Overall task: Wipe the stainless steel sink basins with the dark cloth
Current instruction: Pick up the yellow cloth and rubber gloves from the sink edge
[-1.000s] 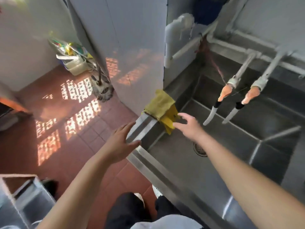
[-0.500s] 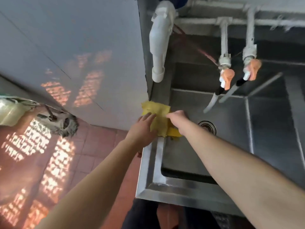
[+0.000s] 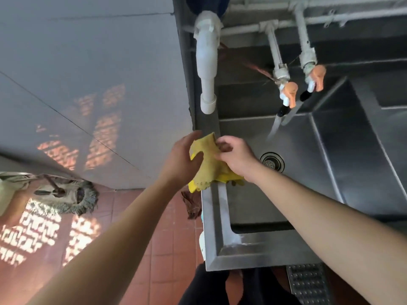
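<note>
A yellow cloth (image 3: 208, 164) hangs over the left rim of the stainless steel sink (image 3: 217, 245), bunched between both hands. My left hand (image 3: 181, 159) grips its left side with the thumb over the fabric. My right hand (image 3: 236, 157) pinches its upper right part with curled fingers. The near basin (image 3: 304, 172) lies to the right of the hands, with a round drain (image 3: 272, 161) in its floor. A second basin (image 3: 378, 119) sits at the far right. No dark cloth is visible.
Two taps with orange handles (image 3: 290, 93) hang over the basin's back. A white drain pipe (image 3: 207, 62) comes down by the grey wall panel (image 3: 99, 84). A mop head (image 3: 63, 194) lies on the red tile floor at left. A metal grate (image 3: 308, 285) is below the sink front.
Both hands reached the yellow cloth on the sink rim, then closed on it and lifted it into a bunch. The view swung to look straight down at the basin.
</note>
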`<state>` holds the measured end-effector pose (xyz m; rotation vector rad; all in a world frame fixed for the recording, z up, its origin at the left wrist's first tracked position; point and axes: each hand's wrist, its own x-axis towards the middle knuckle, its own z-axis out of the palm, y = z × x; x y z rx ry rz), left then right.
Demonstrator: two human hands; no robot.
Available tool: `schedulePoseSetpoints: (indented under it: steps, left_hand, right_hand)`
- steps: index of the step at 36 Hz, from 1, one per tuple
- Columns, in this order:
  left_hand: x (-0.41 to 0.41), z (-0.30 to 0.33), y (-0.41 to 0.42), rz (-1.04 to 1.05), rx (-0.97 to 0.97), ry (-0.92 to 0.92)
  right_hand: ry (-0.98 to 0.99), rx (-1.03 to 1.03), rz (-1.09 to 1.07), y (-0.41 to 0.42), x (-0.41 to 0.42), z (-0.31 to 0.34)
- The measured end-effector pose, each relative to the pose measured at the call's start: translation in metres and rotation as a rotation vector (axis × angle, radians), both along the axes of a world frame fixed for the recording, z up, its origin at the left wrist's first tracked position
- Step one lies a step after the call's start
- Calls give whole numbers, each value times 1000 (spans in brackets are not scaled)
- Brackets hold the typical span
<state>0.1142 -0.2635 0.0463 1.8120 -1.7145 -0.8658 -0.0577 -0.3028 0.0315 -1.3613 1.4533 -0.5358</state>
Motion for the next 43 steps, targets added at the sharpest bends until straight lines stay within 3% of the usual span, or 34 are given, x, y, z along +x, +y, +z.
schedulePoseSetpoints:
  steps: [10,12,17,23,29,43]
  left_hand:
    - [-22,89,-15,-501,151,264]
    - [-44,97,-14,-501,164,371]
    - [-107,119,-10,-535,87,428]
    - [-189,126,7,-608,111,390]
    - [-295,122,39,-528,143,513]
    - [-602,132,106,-784,132,552]
  right_hand:
    - [-5,-218,202,49,-75,122]
    - [1,-208,177,56,-99,136]
    - [115,-11,106,83,-175,143]
    - [88,-84,-218,133,-256,125]
    - [5,-293,-499,178,-357,130]
    - [178,-430,-862,316,-617,152]
